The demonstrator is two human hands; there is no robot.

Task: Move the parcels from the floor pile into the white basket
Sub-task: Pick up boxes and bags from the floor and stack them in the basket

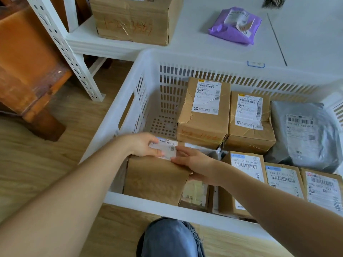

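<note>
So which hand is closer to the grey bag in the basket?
Right. The right hand is on the side of the brown parcel that faces the grey bag; the left hand grips the parcel's far side, further away.

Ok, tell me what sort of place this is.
Probably a parcel sorting or storage room. A white basket on the wood floor holds labelled cardboard parcels, white metal shelving carries another box and a purple mailer bag, and both hands are lowering a brown parcel in.

A parcel sorting room; labelled cartons (204, 112) fill a white basket (141, 71); slotted metal shelving (61, 43) holds more.
</note>
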